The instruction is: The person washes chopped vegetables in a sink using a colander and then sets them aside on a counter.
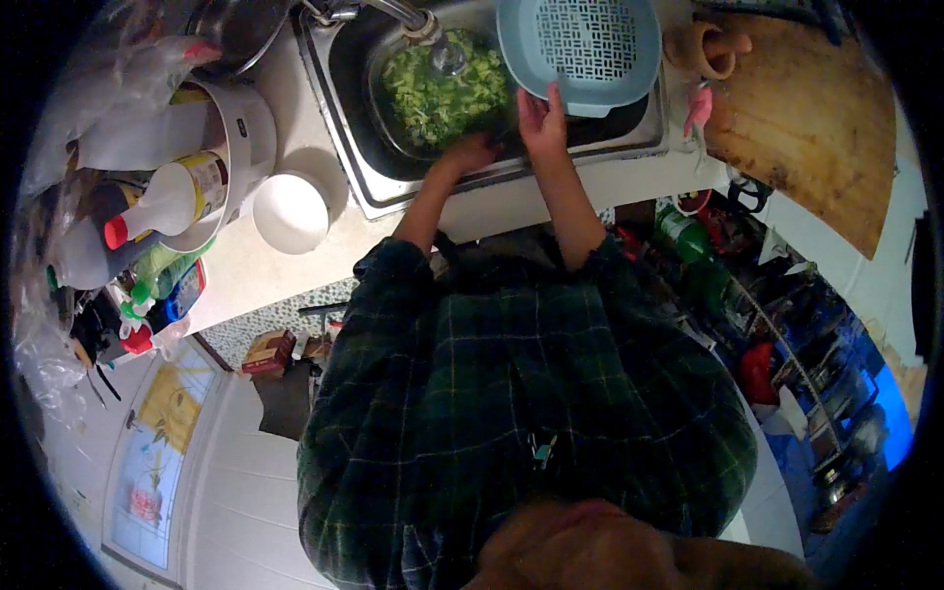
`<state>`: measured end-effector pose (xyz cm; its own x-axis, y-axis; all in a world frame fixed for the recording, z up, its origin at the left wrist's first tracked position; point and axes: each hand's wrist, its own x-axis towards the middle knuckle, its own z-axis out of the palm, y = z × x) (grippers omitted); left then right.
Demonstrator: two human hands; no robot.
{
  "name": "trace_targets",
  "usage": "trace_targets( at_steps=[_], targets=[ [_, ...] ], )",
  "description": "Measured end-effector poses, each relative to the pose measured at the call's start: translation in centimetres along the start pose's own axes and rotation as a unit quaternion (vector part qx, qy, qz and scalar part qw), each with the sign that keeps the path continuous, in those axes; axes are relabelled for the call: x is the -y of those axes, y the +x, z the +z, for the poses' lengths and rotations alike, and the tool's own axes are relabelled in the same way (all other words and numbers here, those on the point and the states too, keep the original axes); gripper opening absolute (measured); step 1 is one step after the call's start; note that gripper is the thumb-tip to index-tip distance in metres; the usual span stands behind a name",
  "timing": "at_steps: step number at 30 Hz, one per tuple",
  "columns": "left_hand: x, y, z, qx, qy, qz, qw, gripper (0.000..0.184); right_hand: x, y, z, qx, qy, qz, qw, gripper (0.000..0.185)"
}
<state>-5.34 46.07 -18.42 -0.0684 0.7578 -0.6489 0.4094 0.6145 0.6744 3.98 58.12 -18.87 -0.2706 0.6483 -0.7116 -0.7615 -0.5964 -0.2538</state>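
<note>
Chopped green leaves (442, 90) lie in water in a basin inside the metal sink (359, 172), below the faucet (418, 22). My left hand (468, 154) is over the near edge of the basin, beside the greens; its fingers are dark and partly hidden. A light blue colander (590, 44) with a slotted bottom is over the right part of the sink. My right hand (543, 120) holds its near rim, with the fingertips against the edge.
A white bowl (290, 212) and a white bin (251, 138) with bottles stand left of the sink. Right of it are a wooden mortar (703, 51), a pink cloth (697, 106) and a wooden board (811, 128). Below the counter on the right is a cluttered shelf.
</note>
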Motion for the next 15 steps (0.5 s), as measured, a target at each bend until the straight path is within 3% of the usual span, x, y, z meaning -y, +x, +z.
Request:
trace_targets(
  at_steps=[4,7,8,9,10,11,12,13,14,15],
  targets=[
    [0.8,-2.4,-1.6,-0.071,-0.093,0.030,0.993,0.036,0.7,-1.8,-0.8,-0.037,-0.020,0.046,0.998,0.034],
    [5.0,-1.8,-3.7,-0.223,-0.100,0.000,0.970,0.028,0.1,-2.5,-2.2,-0.045,-0.067,0.120,0.989,0.032],
    [6.7,-1.4,-4.6,-0.260,-0.122,-0.011,0.958,0.027,-0.7,-3.4,-2.5,0.003,-0.158,0.149,0.976,0.032],
    [7.9,-1.1,-5.6,-0.296,-0.065,-0.039,0.952,0.029,-1.5,-4.0,-2.5,0.049,-0.247,0.175,0.952,0.033],
    [9.0,-0.8,-6.4,-0.330,-0.038,-0.034,0.943,0.040,-2.4,-3.9,-2.1,0.048,-0.249,0.179,0.951,0.033],
    [9.7,-0.2,-7.1,-0.363,-0.010,-0.027,0.931,0.052,-3.3,-3.8,-0.9,0.034,-0.356,0.157,0.921,0.035],
    [10.7,1.2,-6.7,-0.362,-0.011,-0.030,0.932,0.052,-4.0,-3.3,-0.4,0.020,-0.458,0.132,0.879,0.037],
    [11.5,2.8,-6.1,-0.405,0.042,-0.010,0.913,0.059,-4.7,-1.0,-0.7,0.021,-0.458,0.134,0.878,0.037],
    [12.5,4.3,-5.5,-0.446,0.097,0.010,0.890,0.066,-5.9,2.9,-1.4,0.074,-0.645,-0.084,0.756,0.049],
    [13.0,5.3,-5.2,-0.448,0.099,0.008,0.888,0.066,-6.8,5.5,-2.0,0.119,-0.765,-0.294,0.560,0.062]
  ],
)
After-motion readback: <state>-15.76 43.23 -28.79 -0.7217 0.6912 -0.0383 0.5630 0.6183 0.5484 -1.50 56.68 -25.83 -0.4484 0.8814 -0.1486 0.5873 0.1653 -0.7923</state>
